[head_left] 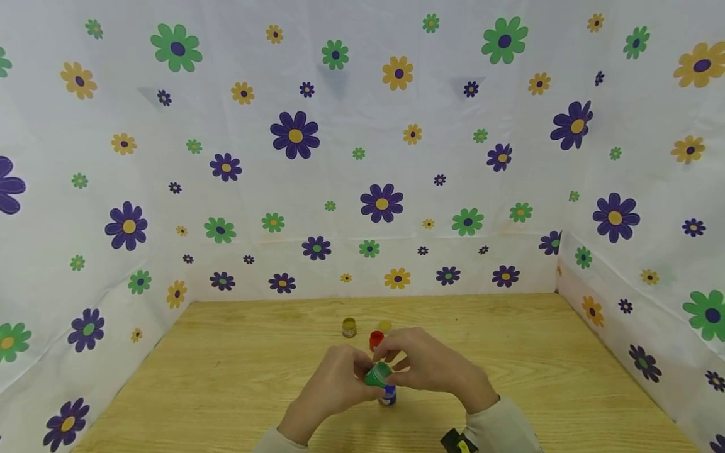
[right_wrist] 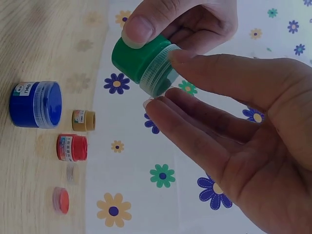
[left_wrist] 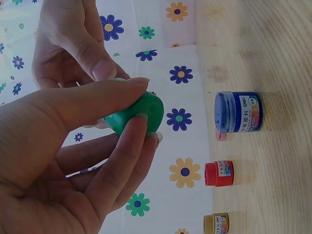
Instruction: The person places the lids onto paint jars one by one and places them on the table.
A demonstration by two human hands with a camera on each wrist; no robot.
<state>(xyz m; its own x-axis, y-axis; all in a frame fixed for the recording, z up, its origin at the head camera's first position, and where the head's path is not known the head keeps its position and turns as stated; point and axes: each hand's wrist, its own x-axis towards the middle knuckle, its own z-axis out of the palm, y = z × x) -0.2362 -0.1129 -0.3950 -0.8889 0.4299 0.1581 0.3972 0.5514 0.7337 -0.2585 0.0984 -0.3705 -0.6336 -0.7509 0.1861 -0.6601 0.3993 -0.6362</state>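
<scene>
Flowered sheeting walled in the wooden worktop (head_left: 226, 377) on three sides, and above its near middle I had a small green paint pot (head_left: 376, 374) held up in the air between both hands. My left hand (head_left: 334, 390) pinched the green body of the pot between thumb and fingers; my right hand (head_left: 430, 368) had its thumb and fingertips around the ribbed lid end. I judged the step in hand to be working that lid, twisting it against the body, though I could not tell whether it was loosening or tightening. The next move would call for a firm hold by the left and a turn by the right, keeping the pot level so nothing spilled. Directly beneath stood a blue pot (head_left: 387, 395), then a red pot (head_left: 376, 340), an ochre pot (head_left: 348, 327) and a yellow pot (head_left: 385, 326) farther back
</scene>
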